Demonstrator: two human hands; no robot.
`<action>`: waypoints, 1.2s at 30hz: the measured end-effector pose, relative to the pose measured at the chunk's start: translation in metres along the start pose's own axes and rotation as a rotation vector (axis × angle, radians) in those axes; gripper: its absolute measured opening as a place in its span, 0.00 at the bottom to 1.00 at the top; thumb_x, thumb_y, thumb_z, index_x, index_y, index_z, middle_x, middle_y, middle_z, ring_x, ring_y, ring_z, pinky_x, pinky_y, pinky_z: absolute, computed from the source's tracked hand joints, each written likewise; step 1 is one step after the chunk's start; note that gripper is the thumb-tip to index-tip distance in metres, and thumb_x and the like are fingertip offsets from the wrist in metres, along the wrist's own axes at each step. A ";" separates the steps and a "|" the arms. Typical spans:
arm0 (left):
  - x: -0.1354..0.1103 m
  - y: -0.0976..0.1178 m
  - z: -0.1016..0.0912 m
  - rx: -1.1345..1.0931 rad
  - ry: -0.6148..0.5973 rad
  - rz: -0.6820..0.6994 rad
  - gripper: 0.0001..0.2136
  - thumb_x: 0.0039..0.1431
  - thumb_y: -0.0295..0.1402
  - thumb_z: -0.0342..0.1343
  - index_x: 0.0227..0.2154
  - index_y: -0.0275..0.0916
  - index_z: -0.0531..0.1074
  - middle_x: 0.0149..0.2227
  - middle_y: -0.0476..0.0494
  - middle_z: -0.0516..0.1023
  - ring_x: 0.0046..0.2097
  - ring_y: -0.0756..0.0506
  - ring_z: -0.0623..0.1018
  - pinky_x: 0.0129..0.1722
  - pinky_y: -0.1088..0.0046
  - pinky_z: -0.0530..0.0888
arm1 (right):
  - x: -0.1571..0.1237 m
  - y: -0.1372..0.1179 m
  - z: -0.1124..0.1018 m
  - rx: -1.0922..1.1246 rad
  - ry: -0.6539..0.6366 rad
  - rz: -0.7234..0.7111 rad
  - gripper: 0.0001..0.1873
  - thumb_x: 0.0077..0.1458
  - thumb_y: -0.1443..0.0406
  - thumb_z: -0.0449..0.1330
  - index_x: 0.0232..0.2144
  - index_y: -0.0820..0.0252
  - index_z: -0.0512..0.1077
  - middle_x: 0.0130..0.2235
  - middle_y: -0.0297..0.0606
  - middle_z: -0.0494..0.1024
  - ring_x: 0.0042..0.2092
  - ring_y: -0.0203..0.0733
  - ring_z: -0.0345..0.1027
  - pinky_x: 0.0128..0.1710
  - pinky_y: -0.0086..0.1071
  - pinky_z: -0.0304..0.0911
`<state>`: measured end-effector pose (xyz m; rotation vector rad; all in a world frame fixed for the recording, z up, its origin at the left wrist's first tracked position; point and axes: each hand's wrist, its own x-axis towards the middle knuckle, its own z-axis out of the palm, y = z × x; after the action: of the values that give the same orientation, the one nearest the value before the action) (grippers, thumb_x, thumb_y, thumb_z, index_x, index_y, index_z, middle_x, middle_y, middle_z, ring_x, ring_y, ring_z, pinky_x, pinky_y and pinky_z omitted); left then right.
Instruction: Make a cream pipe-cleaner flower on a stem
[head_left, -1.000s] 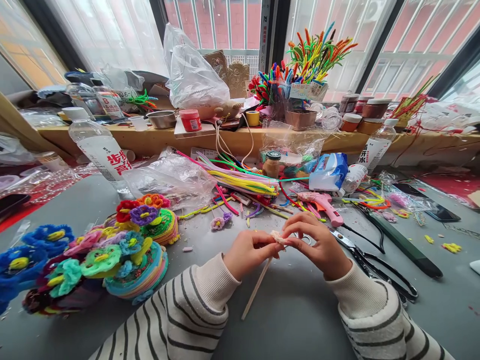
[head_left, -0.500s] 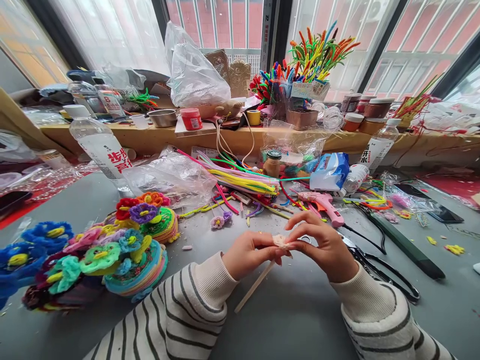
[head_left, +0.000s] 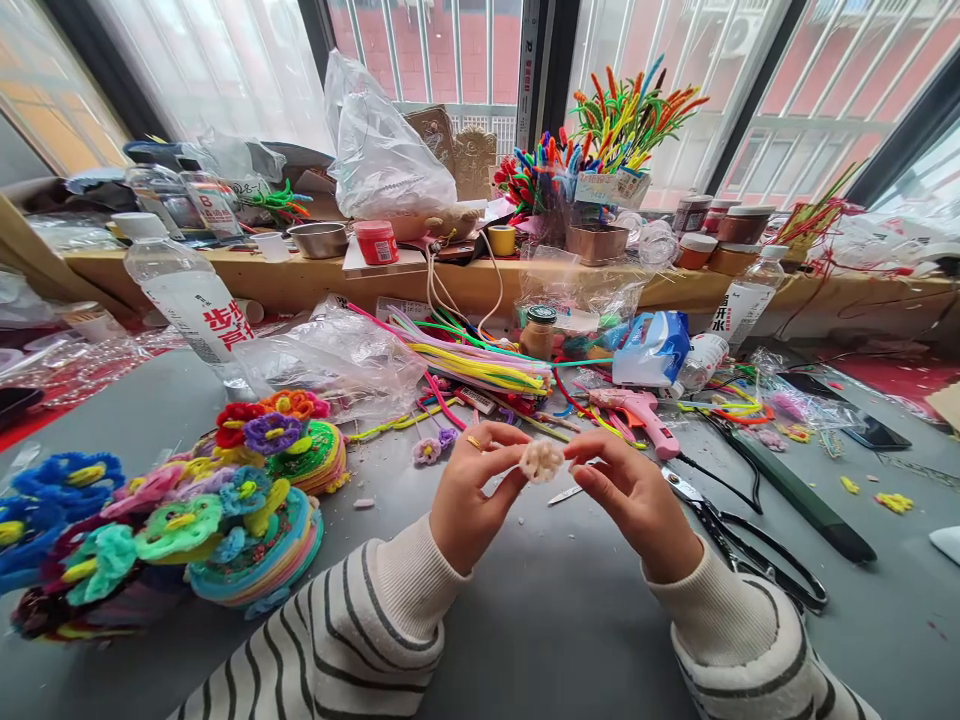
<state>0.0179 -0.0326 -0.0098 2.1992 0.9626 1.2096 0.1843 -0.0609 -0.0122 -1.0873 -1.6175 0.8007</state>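
A small cream pipe-cleaner flower (head_left: 541, 460) is held up between both hands above the grey table (head_left: 570, 620), its face turned toward me. My left hand (head_left: 471, 493) pinches its left side with thumb and fingertips. My right hand (head_left: 630, 493) pinches its right side. The cream stem that trailed below it is hidden behind the hands. Both sleeves are striped white and grey.
A heap of finished coloured pipe-cleaner flowers (head_left: 187, 510) lies at the left. Black scissors (head_left: 742, 545), a pink glue gun (head_left: 637, 412) and a bundle of loose pipe cleaners (head_left: 480, 360) lie beyond the hands. A water bottle (head_left: 187, 295) stands at the back left, a cluttered wooden ledge (head_left: 465, 275) behind.
Both hands have lifted and turned the cream piece so the flower faces me. The long stem that slanted down onto the table is no longer visible.
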 end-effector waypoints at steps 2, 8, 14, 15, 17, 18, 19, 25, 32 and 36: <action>-0.001 0.001 -0.001 0.109 0.034 0.071 0.11 0.48 0.27 0.48 0.35 0.43 0.70 0.35 0.44 0.68 0.38 0.48 0.66 0.40 0.69 0.62 | -0.002 -0.004 0.004 -0.006 -0.013 -0.014 0.07 0.48 0.63 0.52 0.31 0.59 0.65 0.31 0.36 0.67 0.32 0.35 0.62 0.28 0.28 0.61; -0.005 0.001 0.003 0.243 0.039 0.110 0.14 0.48 0.26 0.48 0.38 0.46 0.68 0.38 0.45 0.67 0.40 0.48 0.65 0.41 0.68 0.63 | -0.007 -0.007 0.015 -0.196 0.081 -0.101 0.03 0.48 0.67 0.52 0.27 0.61 0.66 0.27 0.35 0.69 0.27 0.34 0.60 0.24 0.29 0.58; -0.003 0.005 0.005 0.006 0.026 -0.107 0.21 0.42 0.35 0.54 0.43 0.38 0.61 0.36 0.42 0.67 0.39 0.47 0.68 0.36 0.69 0.68 | -0.007 0.000 0.016 -0.331 0.306 -0.198 0.02 0.47 0.69 0.53 0.25 0.60 0.65 0.26 0.36 0.69 0.27 0.35 0.60 0.24 0.30 0.58; -0.003 0.006 0.005 -0.078 0.009 -0.141 0.19 0.44 0.35 0.53 0.41 0.37 0.62 0.35 0.42 0.67 0.37 0.48 0.69 0.34 0.71 0.69 | -0.007 0.000 0.016 -0.335 0.306 -0.202 0.02 0.47 0.69 0.53 0.26 0.60 0.65 0.26 0.36 0.69 0.27 0.35 0.60 0.24 0.30 0.58; -0.003 0.006 0.006 -0.206 -0.006 -0.185 0.12 0.48 0.33 0.50 0.37 0.36 0.64 0.32 0.44 0.69 0.34 0.50 0.71 0.33 0.74 0.70 | -0.007 -0.001 0.017 -0.334 0.281 -0.196 0.02 0.47 0.68 0.53 0.26 0.59 0.66 0.26 0.36 0.69 0.27 0.35 0.60 0.24 0.30 0.59; -0.003 0.006 0.007 -0.241 -0.005 -0.193 0.09 0.49 0.31 0.49 0.34 0.36 0.65 0.31 0.44 0.70 0.33 0.51 0.71 0.33 0.75 0.71 | -0.007 -0.001 0.018 -0.327 0.265 -0.188 0.02 0.47 0.68 0.53 0.26 0.59 0.66 0.26 0.36 0.69 0.27 0.35 0.61 0.25 0.30 0.60; -0.003 0.006 0.007 -0.259 -0.004 -0.194 0.07 0.49 0.31 0.49 0.32 0.35 0.65 0.31 0.45 0.70 0.33 0.51 0.72 0.34 0.75 0.71 | -0.007 -0.001 0.019 -0.316 0.252 -0.179 0.03 0.47 0.68 0.53 0.27 0.59 0.66 0.27 0.36 0.69 0.28 0.36 0.62 0.26 0.30 0.61; -0.006 0.005 0.009 -0.222 0.036 -0.140 0.06 0.47 0.29 0.50 0.28 0.35 0.68 0.29 0.45 0.72 0.32 0.50 0.72 0.33 0.76 0.72 | -0.009 0.000 0.022 -0.289 0.230 -0.186 0.09 0.48 0.68 0.51 0.34 0.57 0.67 0.32 0.36 0.71 0.33 0.37 0.65 0.33 0.31 0.63; -0.008 0.007 0.010 -0.151 0.054 -0.151 0.05 0.46 0.27 0.50 0.27 0.34 0.69 0.27 0.45 0.72 0.29 0.52 0.72 0.31 0.77 0.72 | -0.012 0.003 0.029 -0.304 0.277 -0.204 0.08 0.46 0.71 0.52 0.31 0.58 0.69 0.29 0.36 0.72 0.30 0.37 0.66 0.30 0.30 0.63; -0.009 0.008 0.011 -0.055 0.069 -0.102 0.04 0.46 0.26 0.49 0.26 0.36 0.69 0.25 0.47 0.72 0.28 0.52 0.72 0.30 0.77 0.71 | -0.014 0.003 0.033 -0.286 0.308 -0.209 0.08 0.46 0.71 0.52 0.30 0.58 0.69 0.27 0.36 0.72 0.27 0.37 0.65 0.28 0.31 0.63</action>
<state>0.0263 -0.0454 -0.0149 2.0515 1.0433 1.2566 0.1552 -0.0725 -0.0293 -1.1524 -1.5764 0.2528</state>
